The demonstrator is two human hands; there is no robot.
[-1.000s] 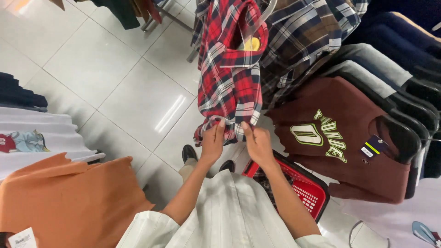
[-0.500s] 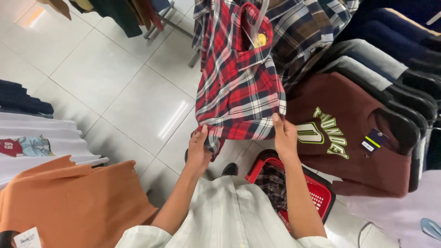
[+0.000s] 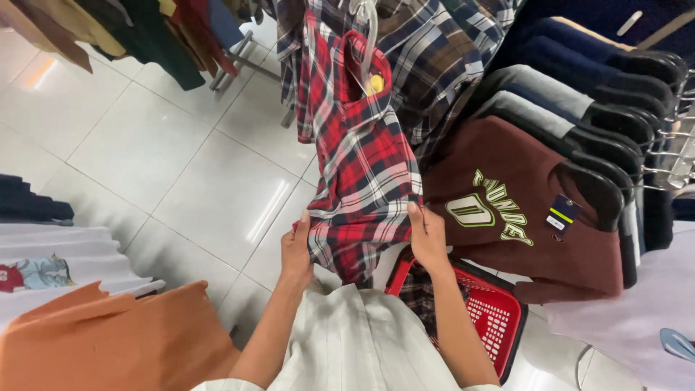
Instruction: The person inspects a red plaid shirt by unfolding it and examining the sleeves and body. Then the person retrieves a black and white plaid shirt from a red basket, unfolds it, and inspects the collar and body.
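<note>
View from above, looking down a person's front in a clothing shop. A red, white and dark plaid flannel shirt [image 3: 362, 166] hangs on a clear plastic hanger [image 3: 368, 36] from a rack of other checked shirts, and its lower part is spread out flat between both hands. The left hand [image 3: 297, 250] pinches the shirt's lower left edge, thumb on top and fingers curled under the cloth. The right hand [image 3: 427, 235] grips the lower right edge in the same way, thumb pressed on the fabric. Both forearms are bare and reach up from a pale striped garment [image 3: 347, 340] worn by the person.

Just below the right forearm sits a red plastic shopping basket [image 3: 496, 318] with a dark rim, holding some dark checked cloth. To the right of the shirt hangs a maroon sweatshirt with pale green lettering [image 3: 521, 210] and a small tag, the first in a row of grey and navy tops on black hangers [image 3: 594, 80]. Behind the plaid shirt hang brown and blue checked shirts [image 3: 441, 65]. At lower left lies a rust-orange garment [image 3: 108, 340], beside white printed tops [image 3: 51, 261]. The floor is glossy white tile [image 3: 181, 174].
</note>
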